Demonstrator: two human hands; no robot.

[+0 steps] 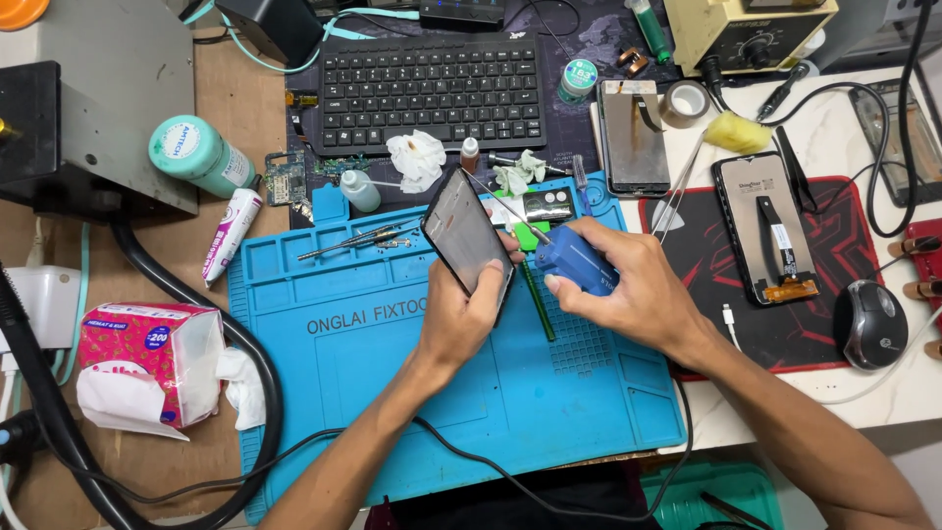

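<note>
Your left hand (461, 314) grips the dark phone frame (466, 238) tilted above the blue work mat (392, 393), edge exposed to the needle of the blue dispenser (574, 260) clenched in your right hand (633, 294), with the keyboard (432, 88) beyond.

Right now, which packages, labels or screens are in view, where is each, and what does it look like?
Tissue pack: left, beside the blue mat; soft pink patterned pack with a round blue label.
Teal bottle: upper left, lying down; cylinder with printed cap.
White tube: left of mat; slim, pink print.
Phone panel: in left hand; dark rectangle.
Phone screens: on red mat; dark, face down, orange flex.
Solder spool: by keyboard; round green label.
</note>
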